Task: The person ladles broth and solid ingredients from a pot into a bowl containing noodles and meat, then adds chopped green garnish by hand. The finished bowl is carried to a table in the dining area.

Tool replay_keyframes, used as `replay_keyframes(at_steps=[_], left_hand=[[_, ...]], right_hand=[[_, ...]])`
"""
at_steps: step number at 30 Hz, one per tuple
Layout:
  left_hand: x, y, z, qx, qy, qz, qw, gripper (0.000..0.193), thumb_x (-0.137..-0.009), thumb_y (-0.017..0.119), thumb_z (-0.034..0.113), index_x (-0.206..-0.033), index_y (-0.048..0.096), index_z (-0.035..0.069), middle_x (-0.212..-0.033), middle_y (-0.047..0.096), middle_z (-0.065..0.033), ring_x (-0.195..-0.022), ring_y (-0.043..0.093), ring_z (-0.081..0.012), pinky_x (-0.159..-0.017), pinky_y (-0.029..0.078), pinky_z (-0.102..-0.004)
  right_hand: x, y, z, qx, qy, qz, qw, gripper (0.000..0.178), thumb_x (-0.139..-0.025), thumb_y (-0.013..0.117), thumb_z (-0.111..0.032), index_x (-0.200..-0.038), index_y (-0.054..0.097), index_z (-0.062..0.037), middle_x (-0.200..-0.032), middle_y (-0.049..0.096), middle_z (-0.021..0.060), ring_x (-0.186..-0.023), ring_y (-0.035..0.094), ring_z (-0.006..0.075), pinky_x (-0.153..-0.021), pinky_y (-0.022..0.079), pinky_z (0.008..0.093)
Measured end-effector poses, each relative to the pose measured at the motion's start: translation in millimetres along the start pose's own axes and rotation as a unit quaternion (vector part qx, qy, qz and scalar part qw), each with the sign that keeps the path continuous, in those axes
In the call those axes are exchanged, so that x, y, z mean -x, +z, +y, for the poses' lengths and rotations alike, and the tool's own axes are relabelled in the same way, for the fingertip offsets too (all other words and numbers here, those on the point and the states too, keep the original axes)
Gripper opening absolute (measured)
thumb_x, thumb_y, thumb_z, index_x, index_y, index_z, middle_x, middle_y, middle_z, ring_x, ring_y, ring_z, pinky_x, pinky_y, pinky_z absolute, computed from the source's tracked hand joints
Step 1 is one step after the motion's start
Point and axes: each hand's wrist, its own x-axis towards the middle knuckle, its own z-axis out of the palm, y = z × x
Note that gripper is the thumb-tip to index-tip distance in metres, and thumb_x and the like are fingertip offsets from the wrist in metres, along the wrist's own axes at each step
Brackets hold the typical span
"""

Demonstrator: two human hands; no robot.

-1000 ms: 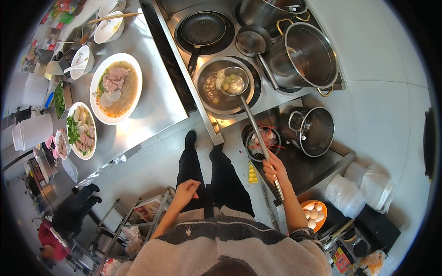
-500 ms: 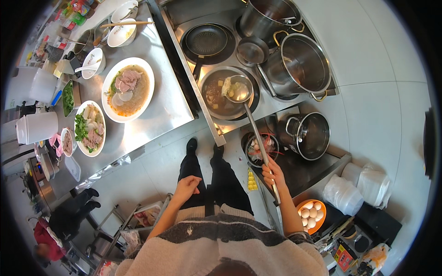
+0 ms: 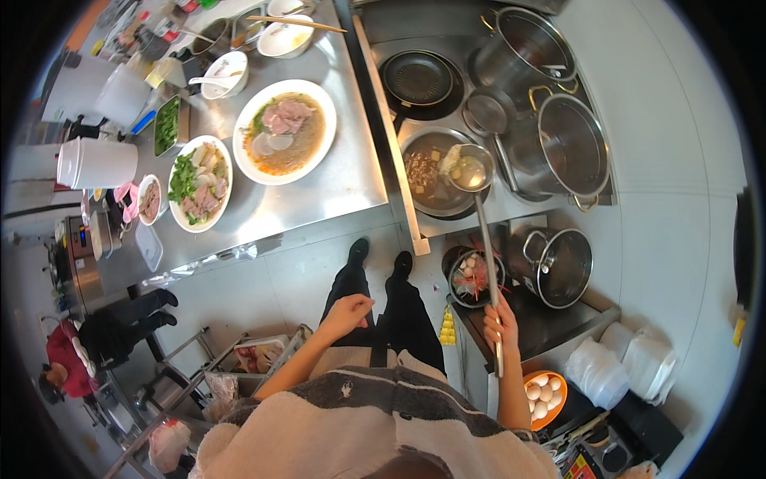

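I have the right hand (image 3: 501,327) gripping the ladle (image 3: 487,239) by its handle, its loaded bowl over the right side of the broth pan (image 3: 423,134). The left hand (image 3: 347,317), fingers curled inward, is nearer than that pan and to its left.

Around the broth pan (image 3: 438,133), the frying pan (image 3: 418,78) lies near twelve o'clock, the ladle head (image 3: 469,177) at three, eggs (image 3: 546,394) in a bowl (image 3: 564,392) at five, and the soup dish (image 3: 329,124) between nine and ten.
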Motion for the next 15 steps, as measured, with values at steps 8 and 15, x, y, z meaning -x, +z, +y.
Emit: replay_keyframes(at_steps=[8,15], left_hand=[[4.3,20.6,4.8,-0.034,0.048,-0.065,0.996,0.027,-0.091,0.055,0.024,-0.102,0.064,0.001,-0.065,0.062,-0.0057,-0.054,0.058,-0.0099,-0.054,0.046,-0.0236],[3.1,16.9,-1.4,-0.04,0.077,-0.058,0.995,0.027,-0.09,0.055,0.024,-0.101,0.064,0.0,-0.063,0.064,-0.0075,-0.055,0.062,-0.013,-0.054,0.047,-0.0268]], right_hand=[[58.0,119.4,-11.1,0.113,-0.008,-0.029,0.993,0.059,-0.097,0.041,-0.01,-0.148,0.013,-0.0175,-0.071,0.037,0.0045,-0.041,0.034,0.006,-0.03,0.034,0.0199],[38.5,201.7,6.5,0.208,0.072,-0.069,0.973,0.058,-0.096,0.043,-0.01,-0.148,0.016,-0.0156,-0.072,0.04,0.0041,-0.041,0.033,0.0042,-0.029,0.031,0.0179]])
